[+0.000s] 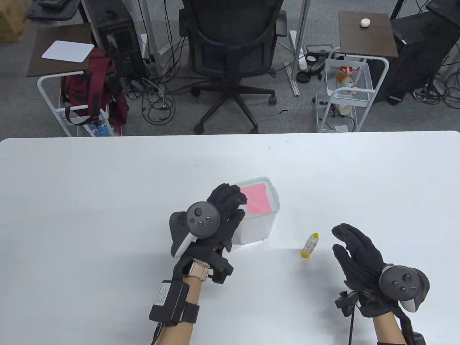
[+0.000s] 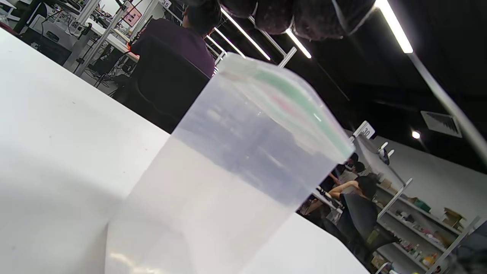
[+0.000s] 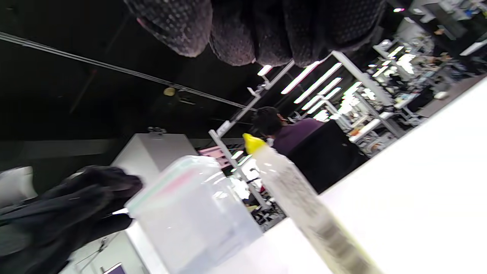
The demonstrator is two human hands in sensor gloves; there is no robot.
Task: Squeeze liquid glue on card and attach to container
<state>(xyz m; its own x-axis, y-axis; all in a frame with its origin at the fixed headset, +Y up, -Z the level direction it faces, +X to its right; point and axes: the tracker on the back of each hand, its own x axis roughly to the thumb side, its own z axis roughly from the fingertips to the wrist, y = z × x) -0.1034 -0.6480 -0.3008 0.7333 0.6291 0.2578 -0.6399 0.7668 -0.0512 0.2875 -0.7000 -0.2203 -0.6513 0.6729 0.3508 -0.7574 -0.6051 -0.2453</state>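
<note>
A translucent plastic container [image 1: 257, 227] with a green-rimmed lid stands on the white table [image 1: 107, 201]. A pink card [image 1: 256, 199] lies flat on its lid. My left hand [image 1: 233, 202] reaches over the lid's left edge with fingers extended beside the card; whether they touch the lid I cannot tell. In the left wrist view the container [image 2: 228, 171] fills the frame below my fingertips [image 2: 274, 15]. A small glue bottle [image 1: 310, 245] with a yellow cap stands upright to the container's right. My right hand [image 1: 345, 240] is open and empty just right of the bottle [image 3: 304, 205], not touching it.
The table's far edge [image 1: 230, 136] runs across the middle of the table view. Beyond it stand an office chair [image 1: 233, 54] and two wire carts [image 1: 345, 97].
</note>
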